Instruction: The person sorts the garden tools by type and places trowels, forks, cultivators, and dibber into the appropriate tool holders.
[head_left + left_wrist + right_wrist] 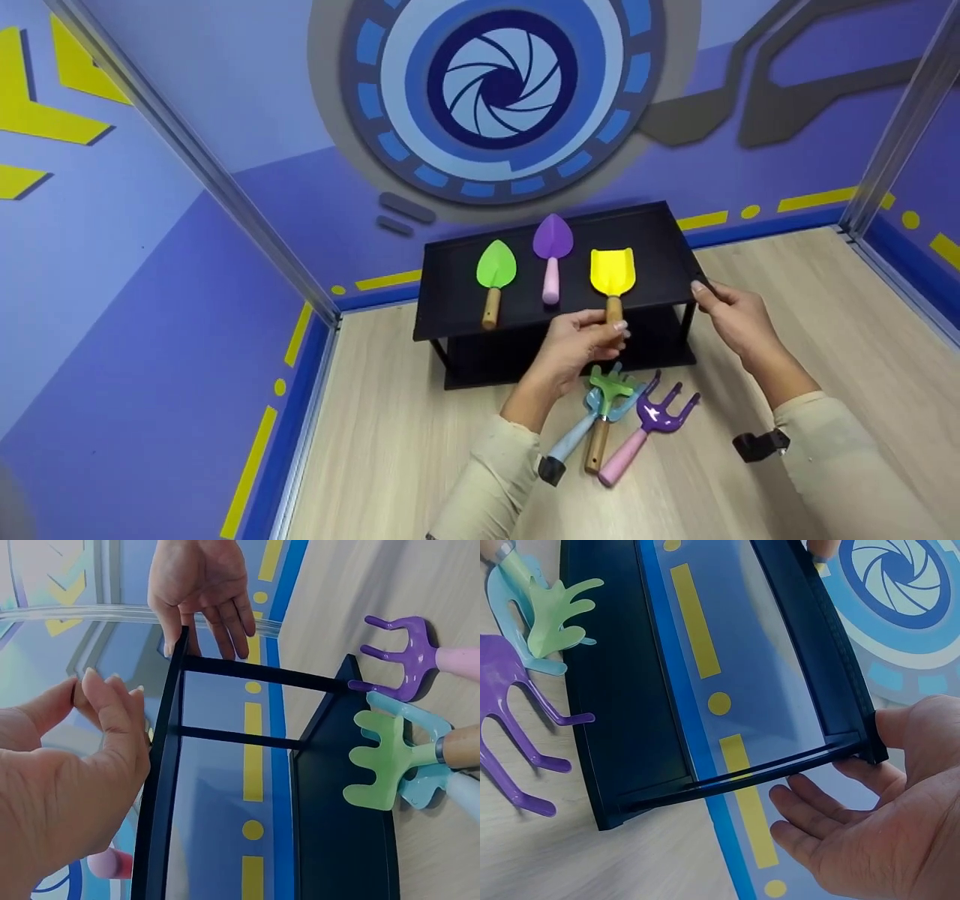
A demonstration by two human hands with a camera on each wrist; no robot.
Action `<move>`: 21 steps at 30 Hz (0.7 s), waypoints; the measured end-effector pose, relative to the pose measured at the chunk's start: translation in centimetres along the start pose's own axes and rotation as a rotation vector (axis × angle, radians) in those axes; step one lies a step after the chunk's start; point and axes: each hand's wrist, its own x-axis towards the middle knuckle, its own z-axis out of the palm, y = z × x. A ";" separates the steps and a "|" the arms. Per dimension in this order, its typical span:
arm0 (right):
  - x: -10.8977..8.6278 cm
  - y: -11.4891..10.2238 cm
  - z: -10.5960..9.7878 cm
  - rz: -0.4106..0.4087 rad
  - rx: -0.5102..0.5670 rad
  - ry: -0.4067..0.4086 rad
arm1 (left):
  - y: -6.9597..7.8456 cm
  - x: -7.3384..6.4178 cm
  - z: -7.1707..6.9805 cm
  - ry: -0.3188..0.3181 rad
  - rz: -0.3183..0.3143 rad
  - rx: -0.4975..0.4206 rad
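A yellow square-ended hand shovel lies at the right of a black two-tier shelf, its wooden handle reaching over the front edge. My left hand pinches that handle; in the left wrist view the left hand hides most of the tool. My right hand grips the shelf's right front corner, thumb on top and fingers beneath, as the right hand shows in the right wrist view. Left of the shovel lie a purple trowel with a pink handle and a green trowel with a wooden handle.
On the wooden floor before the shelf, a green hand rake overlaps a light blue fork. Beside them lies a purple fork with a pink handle. A patterned blue wall stands behind and left.
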 end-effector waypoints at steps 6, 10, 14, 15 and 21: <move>0.0 0.0 0.1 0.008 0.016 0.000 | 0.1 0.7 0.3 0.011 0.015 0.040; -0.1 -0.1 0.2 0.003 0.034 0.008 | 0.2 1.3 0.7 0.018 0.022 0.043; -0.2 -0.1 0.4 0.002 0.040 0.014 | 0.1 1.8 1.1 0.033 0.021 0.044; -0.2 -0.1 0.4 0.002 0.040 0.016 | 0.0 2.0 1.2 0.038 0.020 0.046; -0.2 -0.2 0.4 0.005 0.042 0.028 | -0.4 2.8 2.1 0.103 0.010 0.051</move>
